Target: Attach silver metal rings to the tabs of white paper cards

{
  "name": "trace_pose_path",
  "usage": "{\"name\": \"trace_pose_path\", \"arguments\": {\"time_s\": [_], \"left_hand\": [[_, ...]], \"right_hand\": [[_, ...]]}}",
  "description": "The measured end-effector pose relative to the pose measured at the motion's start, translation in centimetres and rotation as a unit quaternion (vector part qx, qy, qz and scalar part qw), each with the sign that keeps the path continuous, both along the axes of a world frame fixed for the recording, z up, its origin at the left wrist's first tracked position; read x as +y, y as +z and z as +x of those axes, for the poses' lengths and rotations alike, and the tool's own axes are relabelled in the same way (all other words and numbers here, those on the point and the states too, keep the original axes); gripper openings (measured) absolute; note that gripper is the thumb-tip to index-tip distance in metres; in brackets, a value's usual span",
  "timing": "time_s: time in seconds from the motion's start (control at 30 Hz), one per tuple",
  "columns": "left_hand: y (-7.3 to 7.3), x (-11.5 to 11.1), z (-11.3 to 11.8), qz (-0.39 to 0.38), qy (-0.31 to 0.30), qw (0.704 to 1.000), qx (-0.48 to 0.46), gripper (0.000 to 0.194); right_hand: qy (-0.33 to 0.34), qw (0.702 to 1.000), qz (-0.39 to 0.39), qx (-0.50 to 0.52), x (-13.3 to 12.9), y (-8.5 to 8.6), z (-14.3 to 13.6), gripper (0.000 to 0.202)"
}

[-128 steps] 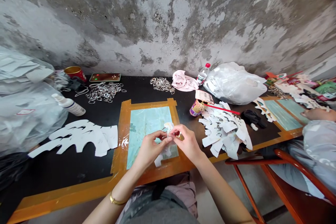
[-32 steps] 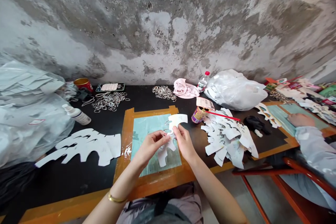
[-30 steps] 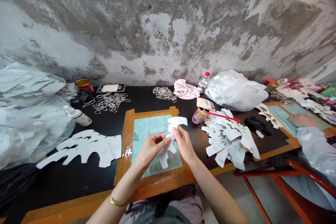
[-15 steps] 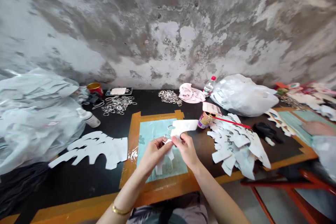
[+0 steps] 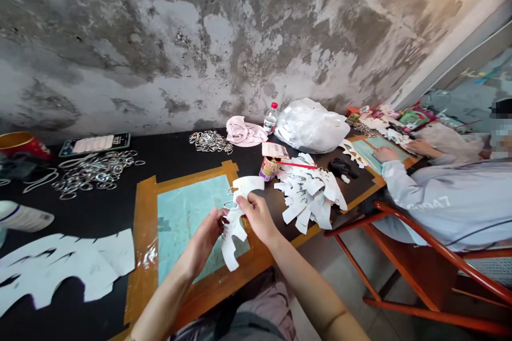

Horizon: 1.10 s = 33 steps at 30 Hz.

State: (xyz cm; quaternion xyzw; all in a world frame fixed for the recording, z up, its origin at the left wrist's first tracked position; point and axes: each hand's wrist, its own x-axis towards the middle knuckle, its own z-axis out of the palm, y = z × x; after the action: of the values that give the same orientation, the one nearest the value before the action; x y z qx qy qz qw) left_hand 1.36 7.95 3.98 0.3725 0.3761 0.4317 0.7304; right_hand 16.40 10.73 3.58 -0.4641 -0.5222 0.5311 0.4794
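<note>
A white cut-out piece (image 5: 230, 250) with a scalloped edge is held over the taped pale-blue mat (image 5: 184, 197). Its upper part is pinched between the thumb and fingers of my right hand (image 5: 258, 217). On its left edge, two thin metal rings (image 5: 229, 204) stick out. My left hand (image 5: 204, 240) is closed at that same edge, just below the rings, its fingertips partly behind the piece. Right of the mat lies a heap of similar white pieces (image 5: 308, 186), some with rings. More white pieces (image 5: 68, 264) overlap on the left.
Metal rings lie in one pile (image 5: 96, 170) at left and another (image 5: 211, 141) at the back. A phone (image 5: 96, 144), white bottle (image 5: 26, 217), pink cloth (image 5: 246, 131), water bottle (image 5: 271, 118), snack cup (image 5: 269, 169) and plastic bag (image 5: 312, 125) stand around. A co-worker (image 5: 432, 197) sits at right by a red-brown chair (image 5: 400, 256).
My view has swung right, bringing the co-worker and chair into sight. The white piece has turned and hangs lower edge down, with my left hand now at its left edge.
</note>
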Motion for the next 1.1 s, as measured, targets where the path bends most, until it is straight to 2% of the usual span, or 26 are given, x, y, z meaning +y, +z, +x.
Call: {"name": "trace_pose_path", "arguments": {"time_s": [0.07, 0.13, 0.3, 0.4, 0.47, 0.5, 0.57, 0.7, 0.8, 0.9, 1.0, 1.1], "left_hand": [[0.3, 0.0, -0.2, -0.045, -0.010, 0.997, -0.063, 0.057], [0.3, -0.1, -0.5, -0.068, -0.003, 0.995, -0.066, 0.054], [0.3, -0.4, -0.5, -0.028, -0.018, 0.999, 0.033, 0.034], [0.7, -1.0, -0.5, 0.000, -0.016, 0.997, 0.077, 0.037], [0.8, -1.3, -0.6, 0.015, -0.020, 0.995, 0.101, 0.039], [0.7, -1.4, -0.7, 0.017, -0.021, 0.994, 0.104, 0.038], [0.3, -1.4, -0.9, 0.029, -0.006, 0.992, 0.124, 0.036], [-1.0, -1.4, -1.5, 0.089, 0.041, 0.980, 0.175, 0.022], [-1.8, -1.6, -1.8, 0.094, 0.057, 0.975, 0.193, 0.018], [-2.1, -1.8, -2.0, 0.076, 0.066, 0.974, 0.202, 0.017], [-2.4, -1.8, -2.5, 0.060, 0.066, 0.973, 0.211, 0.019], [-3.3, -1.6, -3.0, 0.044, 0.066, 0.972, 0.221, 0.026]], "right_hand": [[-0.018, 1.000, -0.001, 0.006, -0.2, 0.2, 0.2, 0.045], [-0.029, 1.000, -0.004, 0.008, -0.3, 0.2, 0.3, 0.046], [-0.050, 0.999, -0.006, 0.012, -0.4, -0.3, 0.4, 0.048], [-0.044, 0.999, 0.000, 0.024, -0.8, -0.4, 0.4, 0.050], [-0.017, 0.999, -0.003, 0.042, -1.1, -0.5, 0.3, 0.051], [0.006, 0.999, -0.013, 0.049, -1.2, -0.6, 0.2, 0.050], [0.050, 0.993, -0.088, 0.061, -1.3, -0.8, 0.1, 0.044], [0.088, 0.978, -0.174, 0.078, -1.3, -1.4, -0.4, 0.047], [0.086, 0.978, -0.188, 0.021, -1.3, -2.3, -0.7, 0.046], [0.048, 0.987, -0.145, -0.041, -1.1, -2.9, -0.9, 0.045], [0.032, 0.988, -0.110, -0.108, -1.0, -2.6, -1.2, 0.044], [0.034, 0.984, -0.096, -0.146, -1.2, -2.5, -1.6, 0.047]]}}
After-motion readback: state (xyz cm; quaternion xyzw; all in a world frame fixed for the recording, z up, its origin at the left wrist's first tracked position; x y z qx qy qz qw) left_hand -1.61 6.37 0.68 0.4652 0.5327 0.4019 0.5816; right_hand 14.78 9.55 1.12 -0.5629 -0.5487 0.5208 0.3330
